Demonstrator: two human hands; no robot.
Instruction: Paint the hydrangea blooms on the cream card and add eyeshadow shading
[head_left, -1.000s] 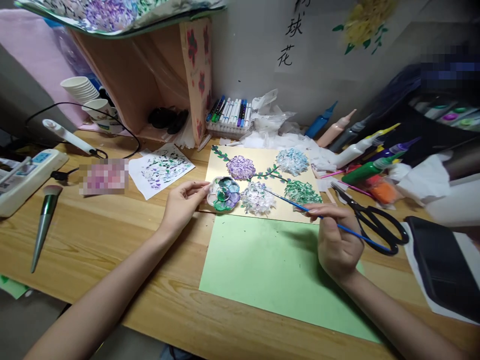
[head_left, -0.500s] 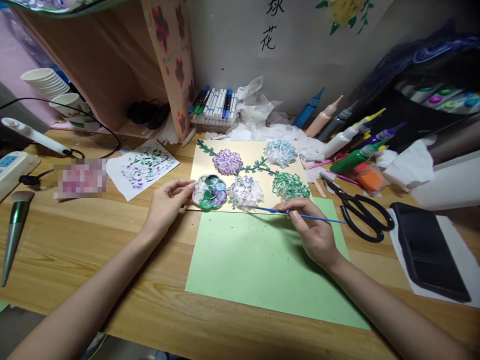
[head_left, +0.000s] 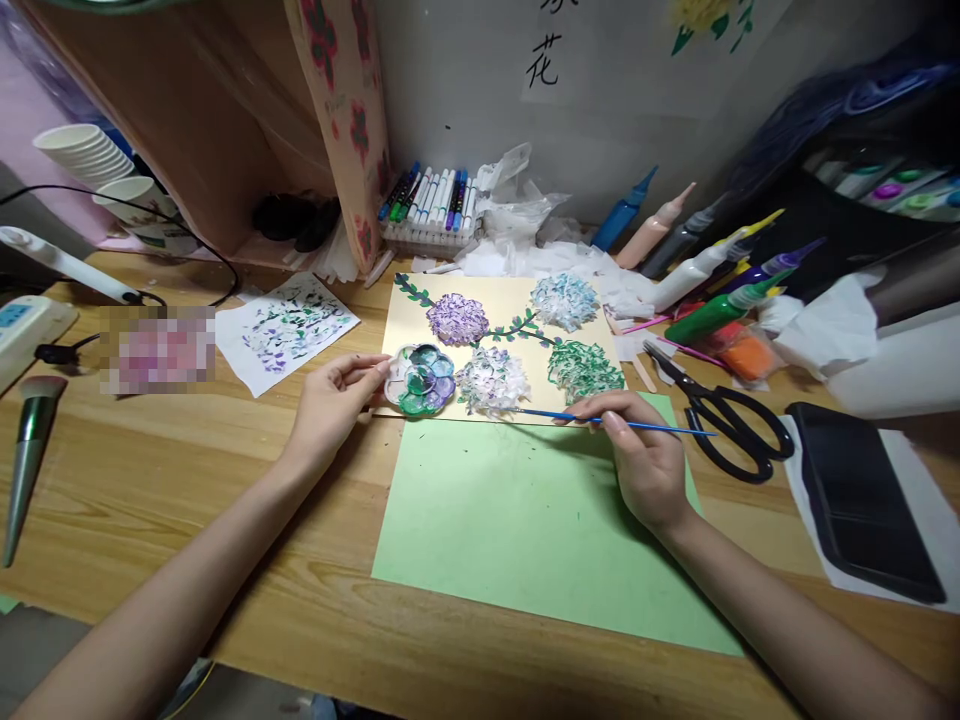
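Observation:
My left hand (head_left: 339,405) pinches the left edge of a flower-shaped paint palette (head_left: 421,381), smeared with green, purple and blue. My right hand (head_left: 634,450) grips a thin blue paintbrush (head_left: 570,415) like a pen. The brush tip is at the lower right edge of a whitish textured flower (head_left: 491,380); whether it touches cannot be made out. This flower is on a cream sheet (head_left: 405,320), along with a purple flower (head_left: 457,318), a light blue one (head_left: 564,300) and a green one (head_left: 585,370), with leafy stems between them. Under my right hand lies a green sheet (head_left: 517,540).
Black scissors (head_left: 727,425) and a phone (head_left: 862,500) lie at the right. Paint bottles (head_left: 720,310) and crumpled tissue (head_left: 577,265) stand or lie behind. To the left are a paint-spotted paper (head_left: 289,330), a large brush (head_left: 30,460) and paper cups (head_left: 135,205).
My right hand and the paintbrush have shifted right, with the tip moving from the whitish flower's lower middle to its right edge. My left hand keeps hold of the palette.

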